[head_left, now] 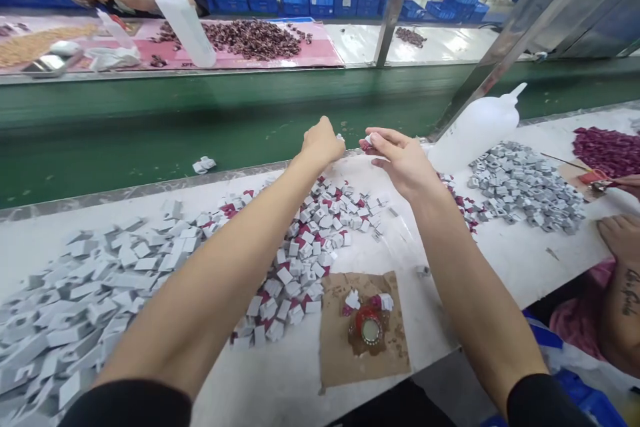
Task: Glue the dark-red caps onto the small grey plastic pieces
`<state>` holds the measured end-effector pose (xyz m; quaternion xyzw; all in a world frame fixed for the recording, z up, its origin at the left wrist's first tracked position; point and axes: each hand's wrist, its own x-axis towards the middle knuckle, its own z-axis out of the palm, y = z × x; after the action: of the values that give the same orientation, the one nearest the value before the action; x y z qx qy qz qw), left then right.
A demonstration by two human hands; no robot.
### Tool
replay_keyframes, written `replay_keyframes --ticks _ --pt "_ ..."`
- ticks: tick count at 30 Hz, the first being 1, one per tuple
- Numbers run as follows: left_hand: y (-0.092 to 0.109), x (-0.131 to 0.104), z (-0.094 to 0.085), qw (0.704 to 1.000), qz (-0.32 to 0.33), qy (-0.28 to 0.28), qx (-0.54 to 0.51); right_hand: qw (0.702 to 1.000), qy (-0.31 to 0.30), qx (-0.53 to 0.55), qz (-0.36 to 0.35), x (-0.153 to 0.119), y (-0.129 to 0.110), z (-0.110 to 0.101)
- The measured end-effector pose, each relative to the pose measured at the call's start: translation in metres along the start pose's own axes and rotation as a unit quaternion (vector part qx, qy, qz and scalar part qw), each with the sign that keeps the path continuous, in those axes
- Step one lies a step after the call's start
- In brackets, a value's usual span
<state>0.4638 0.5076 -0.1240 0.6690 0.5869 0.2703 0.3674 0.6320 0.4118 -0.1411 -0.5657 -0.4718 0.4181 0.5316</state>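
Both my arms reach to the far edge of the white table (pixel 230 387). My left hand (pixel 323 143) is closed, fingers pinched around a small white piece (pixel 341 139) that barely shows. Thumb and fingers of my right hand (pixel 400 159) grip a small white and maroon piece (pixel 369 141). Beneath and between my arms lies a pile of small grey-white and maroon pieces (pixel 305 247). Nearer to me, a brown cardboard square (pixel 340 360) carries a red-rimmed round cap (pixel 371 329) and two white-maroon pieces (pixel 353 300).
Larger grey blocks (pixel 100 293) cover the left side. A green belt (pixel 100 140) runs beyond the table edge, with white pieces (pixel 204 165) on it. A white bottle (pixel 475 133) stands beside my right hand, near a metal post (pixel 395 7). People work opposite and at the right.
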Motion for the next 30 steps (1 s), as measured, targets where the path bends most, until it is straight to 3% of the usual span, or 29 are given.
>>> replay_keyframes --ticks 4,6,8,12,15,18,21,24,27,30 --pt "0.010 -0.079 -0.022 0.987 0.123 -0.054 -0.092 0.992 0.013 0.124 -0.002 -0.059 -0.016 0.007" --pt "0.006 -0.122 -0.029 0.966 0.190 -0.078 -0.160 0.982 0.023 0.189 0.005 -0.089 -0.024 0.015" --pt "-0.002 -0.162 -0.033 0.950 0.216 -0.080 -0.210 0.978 0.033 0.207 0.014 -0.122 -0.033 0.021" --pt "-0.020 -0.232 -0.038 0.949 0.151 -0.106 -0.257 0.995 0.019 0.094 0.029 -0.185 -0.047 0.017" --pt "-0.031 -0.282 -0.042 0.937 0.048 -0.179 -0.296 0.998 -0.045 -0.016 0.037 -0.225 -0.053 0.006" --pt "-0.037 -0.325 -0.049 0.935 -0.012 -0.201 -0.292 0.989 -0.113 -0.092 0.030 -0.257 -0.054 -0.003" --pt "-0.051 -0.349 -0.063 0.963 -0.018 -0.168 -0.209 0.981 -0.120 -0.149 0.027 -0.280 -0.043 -0.014" --pt "-0.076 -0.351 -0.084 1.000 -0.021 -0.007 -0.017 0.979 -0.071 -0.188 0.024 -0.295 -0.027 -0.028" --pt "-0.103 -0.337 -0.104 0.968 -0.045 0.158 0.188 0.979 -0.033 -0.197 0.040 -0.304 -0.014 -0.035" --pt "-0.120 -0.321 -0.115 0.939 -0.059 0.179 0.286 0.980 -0.030 -0.186 0.063 -0.310 -0.009 -0.033"
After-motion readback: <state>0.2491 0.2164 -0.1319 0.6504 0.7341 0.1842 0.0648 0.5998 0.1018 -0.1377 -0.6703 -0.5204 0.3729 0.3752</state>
